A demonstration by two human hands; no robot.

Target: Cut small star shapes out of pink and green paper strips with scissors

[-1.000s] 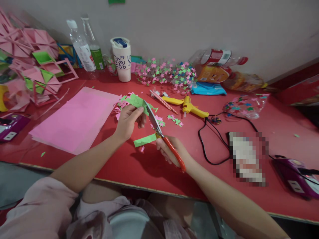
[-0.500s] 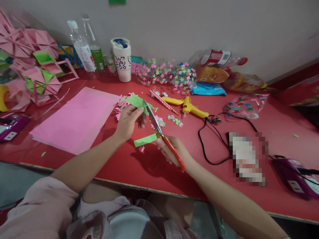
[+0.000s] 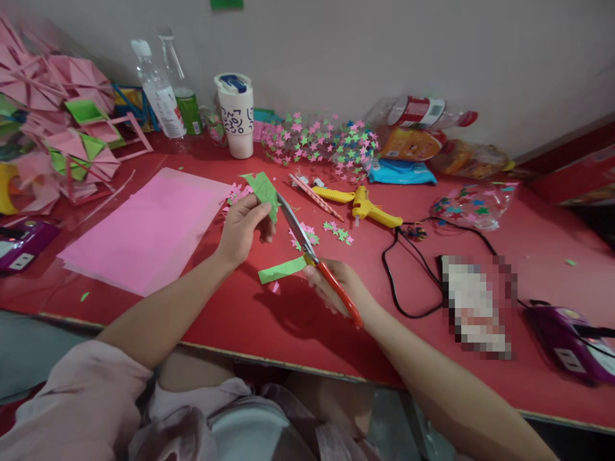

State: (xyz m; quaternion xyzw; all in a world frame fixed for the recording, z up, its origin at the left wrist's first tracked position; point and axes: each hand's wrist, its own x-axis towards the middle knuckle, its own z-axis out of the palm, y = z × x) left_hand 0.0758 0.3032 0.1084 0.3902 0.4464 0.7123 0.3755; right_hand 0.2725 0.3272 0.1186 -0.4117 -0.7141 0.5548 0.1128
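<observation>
My left hand (image 3: 243, 227) pinches a green paper piece (image 3: 263, 191) with pencil-like lines drawn on it. In my right hand (image 3: 336, 288) are scissors with orange handles (image 3: 340, 291), their blades pointing up and left, the tips by the paper's right edge. The blades look nearly closed. Under the scissors a green paper strip (image 3: 282, 269) lies on the table, with a small pink scrap below it. Small pink and green paper stars (image 3: 339, 232) lie beyond the blades. Pink paper cuttings (image 3: 235, 194) lie behind my left hand.
Pink paper sheets (image 3: 148, 224) lie to the left. A yellow glue gun (image 3: 375, 208), a yellow cutter (image 3: 335, 195) and pencils (image 3: 314, 195) lie behind. A white tumbler (image 3: 236, 118) and bottles stand by the wall. A black cord (image 3: 391, 282) runs right towards a purple box (image 3: 571, 342).
The green paper has turned in my left hand and its right side has come away from between the scissor blades. My right hand and the scissors have shifted slightly right.
</observation>
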